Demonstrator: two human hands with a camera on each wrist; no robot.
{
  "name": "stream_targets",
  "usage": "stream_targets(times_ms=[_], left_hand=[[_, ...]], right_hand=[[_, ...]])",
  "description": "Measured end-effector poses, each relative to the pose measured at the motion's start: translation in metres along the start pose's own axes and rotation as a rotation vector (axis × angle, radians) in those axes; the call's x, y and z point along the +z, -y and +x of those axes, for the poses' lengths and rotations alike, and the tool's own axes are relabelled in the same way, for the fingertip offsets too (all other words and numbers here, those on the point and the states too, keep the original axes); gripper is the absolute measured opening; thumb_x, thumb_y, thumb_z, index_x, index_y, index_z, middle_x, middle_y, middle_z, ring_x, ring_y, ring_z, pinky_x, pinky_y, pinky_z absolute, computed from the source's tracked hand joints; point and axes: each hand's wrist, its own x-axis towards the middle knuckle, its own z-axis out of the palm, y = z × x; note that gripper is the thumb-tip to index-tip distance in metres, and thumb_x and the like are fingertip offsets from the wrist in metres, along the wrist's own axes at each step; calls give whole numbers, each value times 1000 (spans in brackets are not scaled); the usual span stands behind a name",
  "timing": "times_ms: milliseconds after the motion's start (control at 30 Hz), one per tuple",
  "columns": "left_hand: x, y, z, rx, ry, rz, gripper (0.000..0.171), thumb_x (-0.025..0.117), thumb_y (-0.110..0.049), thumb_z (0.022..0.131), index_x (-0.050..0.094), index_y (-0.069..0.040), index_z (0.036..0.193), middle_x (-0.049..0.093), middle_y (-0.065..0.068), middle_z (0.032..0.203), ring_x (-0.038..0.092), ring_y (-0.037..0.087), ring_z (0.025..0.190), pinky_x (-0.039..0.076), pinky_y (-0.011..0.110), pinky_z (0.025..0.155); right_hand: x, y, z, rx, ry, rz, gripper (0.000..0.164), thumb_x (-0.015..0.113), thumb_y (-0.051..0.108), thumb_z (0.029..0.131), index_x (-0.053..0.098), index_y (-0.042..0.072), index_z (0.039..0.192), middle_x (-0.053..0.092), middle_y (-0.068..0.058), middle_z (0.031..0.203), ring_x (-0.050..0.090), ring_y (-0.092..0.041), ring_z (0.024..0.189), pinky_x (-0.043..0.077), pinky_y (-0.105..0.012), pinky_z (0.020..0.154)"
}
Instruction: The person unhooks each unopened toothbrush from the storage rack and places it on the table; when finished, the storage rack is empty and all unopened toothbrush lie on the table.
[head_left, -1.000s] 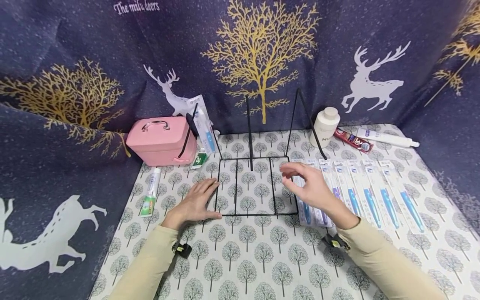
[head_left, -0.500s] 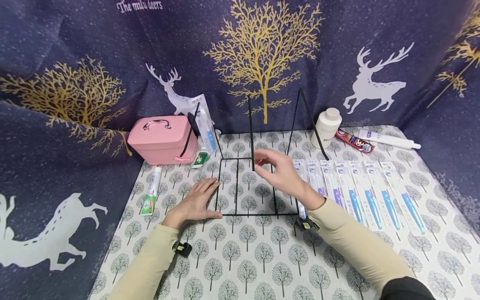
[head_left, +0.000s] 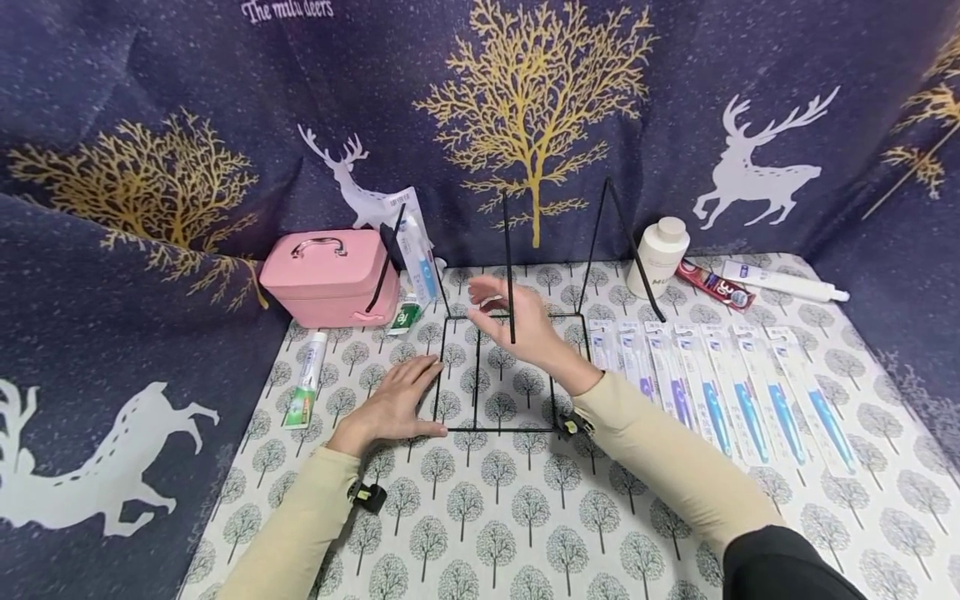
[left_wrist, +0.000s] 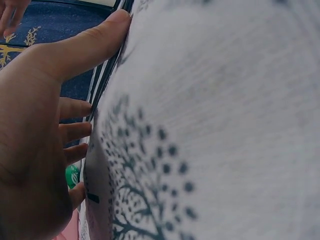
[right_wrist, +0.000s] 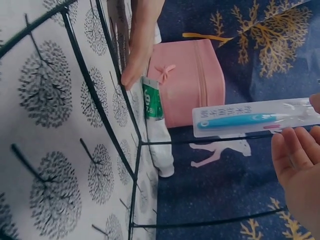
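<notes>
A black wire rack [head_left: 495,430] with upright bars stands in the middle of the patterned cloth. My left hand [head_left: 393,400] rests on the cloth at its left side, fingertips and thumb against the base wire. Above the rack base my right hand [head_left: 521,325] hovers behind the middle bar, fingers loosely curved with nothing between them. A packaged blue toothbrush [head_left: 416,250] hangs upright on the rack's left bar. In the right wrist view, the right fingers [right_wrist: 295,150] overlap that package, but the head view shows a gap between them.
Several packaged toothbrushes [head_left: 750,392] lie in a row at right. A white bottle [head_left: 660,254], a red box [head_left: 715,285] and a white tube [head_left: 787,282] sit behind them. At left are a pink case [head_left: 330,283], a green tube [head_left: 405,317] and a white-green tube [head_left: 306,379].
My right hand has moved left from the toothbrush row, across the rack to behind the middle bar. The left hand has stayed at the rack's left side.
</notes>
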Motion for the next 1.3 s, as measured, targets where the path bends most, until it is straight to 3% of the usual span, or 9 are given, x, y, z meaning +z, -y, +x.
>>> stream_targets(times_ms=[233,467,833,1000,1067,1300], left_hand=[[1,1,0,-5,2,-2,111,57,-77,63,18,-15,146,13,7,153,12,28,140,12,55,112],[-2,0,0,-5,2,11,111,58,-76,62,20,-15,146,14,7,153,13,28,139,12,54,112],[-1,0,0,4,-8,1,111,59,-75,63,19,-15,146,13,8,153,14,29,139,11,55,112],[0,0,0,4,-10,11,111,58,-76,62,19,-15,146,13,8,153,14,29,139,12,55,112],[1,0,0,3,-7,16,111,58,-76,62,19,-15,146,13,8,153,14,29,139,13,55,111],[-1,0,-1,12,-16,3,110,60,-74,63,21,-12,146,16,10,152,16,29,139,14,55,112]], right_hand=[[18,-13,19,64,9,80,40,62,-6,81,50,-9,119,58,-26,106,57,-40,95,54,-44,78],[31,-23,41,45,-46,139,42,63,-8,79,48,-14,118,56,-32,105,55,-46,96,52,-52,78],[41,-35,67,116,-103,49,48,68,-1,77,46,-8,118,57,-26,105,58,-34,94,53,-33,78],[58,-69,73,159,-112,52,49,73,9,75,47,2,116,59,-16,100,58,-30,90,52,-45,77],[64,-80,74,176,-112,32,50,74,14,75,47,5,116,59,-12,97,58,-29,88,52,-44,75],[73,-77,76,264,-101,1,44,72,21,77,50,11,114,58,-4,90,55,-14,82,51,-22,72]])
